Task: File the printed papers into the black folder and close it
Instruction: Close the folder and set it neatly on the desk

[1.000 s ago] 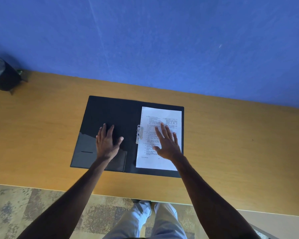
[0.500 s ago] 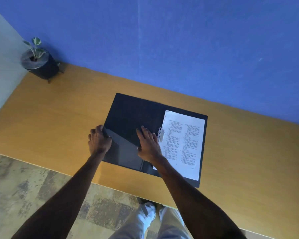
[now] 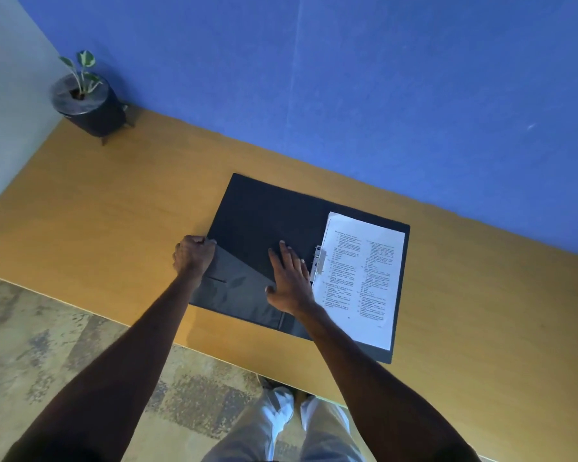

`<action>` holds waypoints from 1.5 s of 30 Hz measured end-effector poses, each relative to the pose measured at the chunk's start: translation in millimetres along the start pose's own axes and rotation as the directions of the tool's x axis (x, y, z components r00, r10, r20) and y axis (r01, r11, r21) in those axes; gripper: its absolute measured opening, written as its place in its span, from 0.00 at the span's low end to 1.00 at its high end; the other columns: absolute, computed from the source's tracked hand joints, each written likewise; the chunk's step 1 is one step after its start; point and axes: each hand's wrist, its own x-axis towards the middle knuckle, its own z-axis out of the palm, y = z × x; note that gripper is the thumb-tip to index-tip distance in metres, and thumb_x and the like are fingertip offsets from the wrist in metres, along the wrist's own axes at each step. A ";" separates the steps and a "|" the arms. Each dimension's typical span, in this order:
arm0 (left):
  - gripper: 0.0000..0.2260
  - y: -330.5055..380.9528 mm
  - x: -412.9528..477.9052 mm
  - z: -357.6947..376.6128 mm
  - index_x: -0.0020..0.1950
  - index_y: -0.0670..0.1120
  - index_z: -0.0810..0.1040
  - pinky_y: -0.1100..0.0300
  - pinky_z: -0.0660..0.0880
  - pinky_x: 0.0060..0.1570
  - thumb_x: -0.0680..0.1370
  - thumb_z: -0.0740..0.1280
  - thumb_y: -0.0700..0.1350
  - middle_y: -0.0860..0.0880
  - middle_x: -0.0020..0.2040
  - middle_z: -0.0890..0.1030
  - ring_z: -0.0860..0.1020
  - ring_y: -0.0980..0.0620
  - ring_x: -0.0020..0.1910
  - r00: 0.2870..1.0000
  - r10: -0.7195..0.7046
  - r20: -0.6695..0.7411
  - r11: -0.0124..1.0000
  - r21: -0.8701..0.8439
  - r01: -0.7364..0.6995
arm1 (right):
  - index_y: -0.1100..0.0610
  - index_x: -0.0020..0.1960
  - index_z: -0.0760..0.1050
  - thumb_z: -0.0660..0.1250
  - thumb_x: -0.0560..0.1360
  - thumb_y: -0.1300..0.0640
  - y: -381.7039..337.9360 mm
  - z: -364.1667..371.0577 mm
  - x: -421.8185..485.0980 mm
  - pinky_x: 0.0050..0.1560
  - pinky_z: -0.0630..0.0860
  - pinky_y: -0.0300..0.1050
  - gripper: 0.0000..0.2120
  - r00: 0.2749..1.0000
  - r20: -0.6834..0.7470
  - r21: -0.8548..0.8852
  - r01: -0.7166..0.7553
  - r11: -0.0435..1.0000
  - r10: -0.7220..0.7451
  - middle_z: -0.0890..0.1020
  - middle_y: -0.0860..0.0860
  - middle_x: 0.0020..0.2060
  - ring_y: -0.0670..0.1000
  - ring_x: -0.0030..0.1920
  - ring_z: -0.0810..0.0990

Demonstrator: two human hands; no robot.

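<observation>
The black folder (image 3: 264,215) lies open and flat on the wooden table (image 3: 114,201). Printed papers (image 3: 361,278) rest on its right half, held at their left edge by a metal clip (image 3: 319,261) near the spine. My left hand (image 3: 194,256) curls its fingers around the outer left edge of the folder's left cover. My right hand (image 3: 289,280) lies flat, fingers spread, on the left cover just beside the clip. A shiny inner pocket (image 3: 234,288) covers the lower part of the left cover.
A small plant in a dark pot (image 3: 87,105) stands at the table's far left corner against the blue wall (image 3: 381,78). The table's near edge runs diagonally below the folder, with patterned floor (image 3: 47,345) and my legs beyond it.
My left hand slid from the middle of the left cover to its outer edge and curled around it. My right hand moved off the papers onto the left cover beside the clip.
</observation>
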 end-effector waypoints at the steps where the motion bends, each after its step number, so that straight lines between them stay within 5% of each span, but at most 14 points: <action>1: 0.13 -0.5 -0.9 -0.9 0.58 0.42 0.89 0.46 0.78 0.70 0.83 0.68 0.48 0.41 0.63 0.86 0.80 0.38 0.69 1.000 0.022 0.008 0.999 -0.037 -0.021 | 0.53 0.90 0.47 0.70 0.82 0.52 -0.2 -0.2 -0.6 0.90 0.49 0.63 0.45 1.000 0.004 0.005 0.001 1.000 -0.001 0.42 0.53 0.90 0.57 0.91 0.44; 3: 0.10 -0.3 -5.0 -4.4 0.51 0.45 0.88 0.49 0.79 0.64 0.83 0.68 0.47 0.45 0.54 0.85 0.81 0.41 0.63 0.998 0.057 0.005 0.995 -0.084 -0.057 | 0.53 0.90 0.48 0.70 0.83 0.53 -0.5 -1.2 -2.2 0.90 0.50 0.63 0.44 1.000 0.007 0.020 0.001 1.000 -0.001 0.42 0.53 0.90 0.57 0.91 0.43; 7: 0.15 8.1 -15.0 -19.9 0.64 0.44 0.89 0.47 0.79 0.66 0.84 0.66 0.48 0.43 0.66 0.87 0.81 0.37 0.68 0.993 0.114 -0.009 0.993 -0.028 -0.115 | 0.53 0.90 0.46 0.69 0.83 0.57 -0.6 -5.9 -9.5 0.90 0.50 0.63 0.45 1.000 -0.010 0.103 0.005 0.995 -0.004 0.41 0.52 0.90 0.56 0.91 0.43; 9: 0.15 13.6 -21.1 -31.2 0.62 0.45 0.90 0.46 0.80 0.63 0.83 0.66 0.48 0.43 0.65 0.88 0.83 0.38 0.65 0.987 0.158 -0.014 0.987 -0.027 -0.158 | 0.53 0.90 0.43 0.70 0.83 0.57 -0.1 -9.7 -15.1 0.90 0.51 0.63 0.46 0.999 -0.051 0.142 0.017 0.990 -0.010 0.42 0.52 0.90 0.56 0.91 0.45; 12: 0.18 23.8 -34.2 -47.7 0.49 0.41 0.89 0.49 0.78 0.50 0.81 0.69 0.55 0.47 0.50 0.87 0.84 0.46 0.50 0.972 0.230 0.047 0.952 -0.219 -0.215 | 0.53 0.90 0.42 0.71 0.83 0.58 1.2 -18.5 -23.9 0.89 0.55 0.62 0.48 0.990 -0.138 0.239 0.055 0.970 -0.022 0.46 0.52 0.90 0.57 0.90 0.51; 14: 0.23 34.8 -51.0 -55.6 0.50 0.39 0.88 0.55 0.79 0.44 0.82 0.69 0.60 0.51 0.45 0.88 0.86 0.53 0.43 0.942 0.303 0.144 0.893 -0.387 -0.228 | 0.52 0.90 0.43 0.71 0.82 0.59 3.3 -25.7 -30.5 0.87 0.62 0.60 0.48 0.981 -0.195 0.332 0.079 0.940 -0.014 0.52 0.52 0.89 0.57 0.89 0.57; 19: 0.18 63.3 -104.0 -46.1 0.53 0.44 0.89 0.65 0.84 0.40 0.87 0.65 0.55 0.51 0.50 0.91 0.89 0.56 0.45 0.817 0.517 0.255 0.808 -0.462 -0.367 | 0.53 0.83 0.68 0.69 0.83 0.61 8.3 -53.0 -51.1 0.70 0.77 0.46 0.30 0.935 -0.327 0.610 0.100 0.786 0.135 0.77 0.52 0.75 0.52 0.75 0.76; 23: 0.15 76.6 -140.9 -12.7 0.62 0.43 0.86 0.66 0.83 0.43 0.89 0.63 0.50 0.54 0.52 0.89 0.88 0.58 0.49 0.745 0.606 0.280 0.759 -0.484 -0.436 | 0.58 0.59 0.85 0.65 0.83 0.65 26.8 -81.6 -82.8 0.48 0.80 0.39 0.11 0.909 -0.340 0.820 0.161 0.549 0.241 0.88 0.46 0.49 0.56 0.50 0.89; 28: 0.14 83.0 -179.1 36.6 0.73 0.50 0.83 0.47 0.85 0.61 0.89 0.63 0.47 0.50 0.64 0.87 0.86 0.50 0.65 0.641 0.713 0.285 0.692 -0.436 -0.575 | 0.60 0.53 0.84 0.68 0.85 0.55 53.0 -117.0 -127.2 0.43 0.83 0.46 0.10 0.910 -0.293 0.916 0.180 0.359 0.293 0.90 0.55 0.50 0.62 0.47 0.89; 33: 0.22 84.6 -205.1 84.9 0.84 0.58 0.70 0.45 0.78 0.77 0.89 0.63 0.54 0.59 0.79 0.77 0.76 0.55 0.79 0.490 0.774 0.400 0.608 -0.257 -0.751 | 0.59 0.50 0.82 0.71 0.84 0.46 87.0 -131.4 -154.0 0.43 0.87 0.55 0.16 0.859 -0.302 0.911 0.131 0.391 0.414 0.89 0.53 0.47 0.57 0.44 0.91; 38: 0.31 78.3 -214.5 130.8 0.90 0.60 0.47 0.52 0.58 0.85 0.89 0.55 0.63 0.62 0.90 0.46 0.51 0.53 0.91 0.350 0.760 0.547 0.394 0.040 -0.918 | 0.62 0.54 0.85 0.74 0.83 0.56 138.6 -120.1 -168.5 0.43 0.90 0.52 0.08 0.796 -0.288 0.899 0.033 0.437 0.533 0.89 0.56 0.49 0.60 0.49 0.90; 41: 0.33 70.9 -217.3 155.4 0.91 0.53 0.43 0.46 0.54 0.90 0.90 0.52 0.61 0.55 0.91 0.41 0.45 0.51 0.91 0.346 0.708 0.616 0.284 0.200 -0.938 | 0.60 0.53 0.86 0.72 0.83 0.57 167.5 -104.3 -170.9 0.41 0.89 0.49 0.07 0.753 -0.267 0.897 -0.034 0.440 0.602 0.89 0.56 0.48 0.60 0.51 0.89; 45: 0.33 60.3 -217.7 175.6 0.90 0.50 0.40 0.44 0.54 0.90 0.90 0.50 0.60 0.53 0.91 0.39 0.43 0.50 0.91 0.423 0.606 0.673 0.281 0.316 -0.906 | 0.60 0.56 0.86 0.70 0.84 0.59 197.8 -84.3 -167.3 0.55 0.87 0.63 0.07 0.696 -0.174 0.910 -0.156 0.384 0.696 0.89 0.56 0.51 0.60 0.55 0.89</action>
